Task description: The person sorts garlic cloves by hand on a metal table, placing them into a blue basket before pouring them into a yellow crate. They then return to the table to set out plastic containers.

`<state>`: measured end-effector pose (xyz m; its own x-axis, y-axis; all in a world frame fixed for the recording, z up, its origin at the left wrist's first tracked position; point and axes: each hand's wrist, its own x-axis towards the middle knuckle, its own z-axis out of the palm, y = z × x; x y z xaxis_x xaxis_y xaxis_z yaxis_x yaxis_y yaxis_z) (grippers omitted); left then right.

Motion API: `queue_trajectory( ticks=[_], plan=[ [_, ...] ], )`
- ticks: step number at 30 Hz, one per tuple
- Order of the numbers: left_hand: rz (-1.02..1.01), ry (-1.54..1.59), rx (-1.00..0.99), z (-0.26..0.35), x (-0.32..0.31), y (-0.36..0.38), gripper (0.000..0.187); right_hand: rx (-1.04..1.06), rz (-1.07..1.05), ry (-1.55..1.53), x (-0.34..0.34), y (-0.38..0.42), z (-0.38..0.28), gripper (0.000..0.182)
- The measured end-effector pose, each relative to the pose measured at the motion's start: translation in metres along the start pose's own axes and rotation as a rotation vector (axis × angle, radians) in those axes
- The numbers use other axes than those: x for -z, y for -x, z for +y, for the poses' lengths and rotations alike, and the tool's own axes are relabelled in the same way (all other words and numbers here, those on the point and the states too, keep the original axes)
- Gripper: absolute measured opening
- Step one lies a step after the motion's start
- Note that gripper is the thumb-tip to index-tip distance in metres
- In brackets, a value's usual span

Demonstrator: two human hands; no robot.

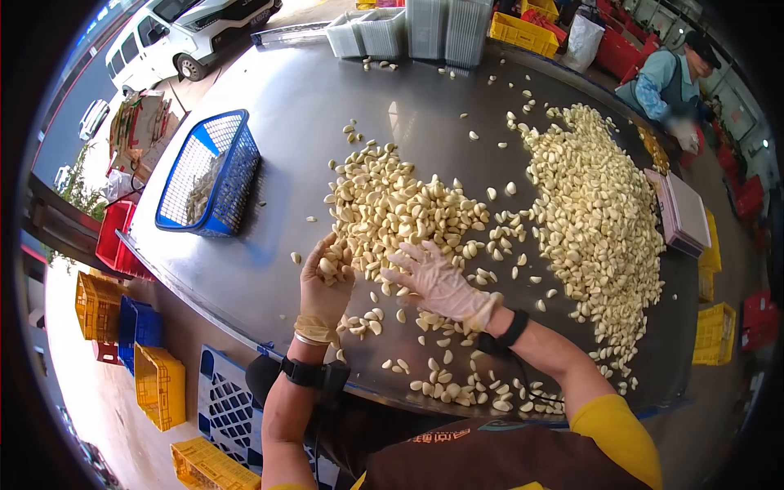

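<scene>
Peeled garlic cloves (400, 192) lie in a loose pile at the middle of a metal table (302, 147). My left hand (325, 294), in a thin pale glove, is at the pile's near left edge, its fingers curled around a few cloves. To its right, my right hand (445, 286), gloved too, rests with fingers spread on the near side of the same pile. Scattered cloves lie beneath and around both wrists. A larger heap of cloves (596, 220) covers the table's right side.
A blue basket (237, 184) with something greyish inside stands on the left. Stacked clear plastic trays (445, 33) sit at the far edge. A flat scale-like box (682, 214) is beyond the large heap. Yellow crates (160, 388) stand on the floor. Another person (674, 82) is at the far right.
</scene>
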<state>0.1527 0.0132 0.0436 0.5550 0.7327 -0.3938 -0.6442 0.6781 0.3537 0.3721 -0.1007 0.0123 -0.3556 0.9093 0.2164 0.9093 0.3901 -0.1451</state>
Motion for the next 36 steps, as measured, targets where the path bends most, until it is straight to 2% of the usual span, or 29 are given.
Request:
queue_trajectory(
  ticks=[2, 3, 5, 7, 9, 11, 12, 13, 15, 17, 19, 20, 22, 23, 25, 26, 27, 28, 30, 31, 32, 33, 34, 36],
  plan=[
    [-0.023, 0.053, 0.021, 0.007, 0.02, -0.001, 0.031, -0.076, -0.041, 0.038, -0.022, -0.046, 0.025, 0.05],
    [0.029, 0.005, -0.009, 0.004, 0.026, 0.0, 0.032, -0.119, -0.067, 0.071, -0.022, -0.058, 0.039, 0.048],
    [0.033, 0.038, 0.053, 0.01, 0.024, 0.003, 0.033, -0.258, 0.024, 0.189, -0.02, -0.048, 0.07, 0.048],
    [0.004, 0.032, 0.042, 0.018, 0.014, 0.006, 0.033, -0.494, -0.084, 0.298, -0.001, -0.012, 0.097, 0.058],
    [-0.043, 0.0, 0.051, 0.027, 0.008, 0.004, 0.033, -0.715, -0.107, 0.344, 0.009, 0.047, 0.107, 0.072],
    [-0.007, -0.182, -0.106, 0.028, 0.004, 0.0, 0.028, -0.872, -0.183, 0.216, 0.028, 0.103, 0.083, 0.08],
    [0.028, -0.005, 0.006, 0.034, 0.003, -0.002, 0.029, -0.886, -0.198, 0.101, 0.034, 0.12, 0.061, 0.082],
    [-0.062, 0.06, 0.044, 0.038, 0.017, -0.008, 0.032, -0.902, -0.211, -0.02, 0.037, 0.134, 0.039, 0.084],
    [-0.155, -0.147, -0.042, 0.031, 0.027, -0.012, 0.029, -0.707, -0.215, -0.026, 0.023, 0.133, -0.009, 0.082],
    [-0.106, -0.109, 0.049, 0.023, 0.028, -0.02, 0.029, -0.539, -0.396, -0.021, 0.028, 0.09, -0.056, 0.081],
    [-0.057, -0.071, 0.12, 0.014, 0.024, -0.022, 0.028, -0.31, -0.273, -0.075, 0.015, 0.057, -0.072, 0.08],
    [-0.004, -0.109, 0.111, 0.01, 0.022, -0.021, 0.028, -0.328, -0.264, -0.07, 0.008, 0.047, -0.069, 0.08],
    [0.078, -0.128, 0.145, 0.006, 0.011, -0.015, 0.027, -0.076, -0.19, -0.133, -0.004, 0.034, -0.054, 0.076],
    [0.071, -0.13, 0.148, 0.003, 0.01, -0.013, 0.027, -0.081, -0.187, -0.128, 0.002, 0.039, -0.047, 0.076],
    [0.131, -0.19, 0.199, -0.004, 0.01, -0.008, 0.027, -0.06, -0.554, -0.227, 0.033, 0.057, -0.031, 0.067],
    [0.112, -0.214, 0.239, -0.011, 0.01, -0.006, 0.027, -0.056, -0.66, -0.359, 0.043, 0.068, -0.025, 0.054],
    [0.113, -0.211, 0.242, -0.02, 0.01, -0.003, 0.027, -0.013, -0.67, -0.504, 0.048, 0.085, -0.01, 0.044],
    [0.049, -0.28, 0.303, -0.031, 0.01, 0.0, 0.027, -0.209, -0.613, -0.934, 0.062, 0.09, 0.006, 0.037],
    [-0.048, -0.355, 0.42, -0.05, 0.006, 0.003, 0.032, -0.649, -0.273, -0.672, 0.083, 0.094, 0.041, 0.023],
    [-0.047, -0.358, 0.418, -0.056, 0.004, 0.004, 0.032, -0.474, 0.006, -0.257, 0.063, 0.109, 0.086, 0.018],
    [-0.065, -0.379, 0.471, -0.06, 0.004, 0.007, 0.033, -0.506, 0.215, -0.05, 0.057, 0.116, 0.116, 0.015],
    [-0.083, -0.403, 0.522, -0.063, 0.003, 0.008, 0.034, -0.616, 0.23, 0.061, 0.049, 0.124, 0.146, 0.015],
    [-0.084, -0.407, 0.542, -0.067, 0.006, 0.008, 0.034, -0.558, 0.111, 0.334, 0.041, 0.133, 0.17, 0.015],
    [-0.101, -0.402, 0.56, -0.07, 0.009, 0.007, 0.034, -0.567, 0.084, 0.37, 0.023, 0.136, 0.192, 0.011]
  ],
)
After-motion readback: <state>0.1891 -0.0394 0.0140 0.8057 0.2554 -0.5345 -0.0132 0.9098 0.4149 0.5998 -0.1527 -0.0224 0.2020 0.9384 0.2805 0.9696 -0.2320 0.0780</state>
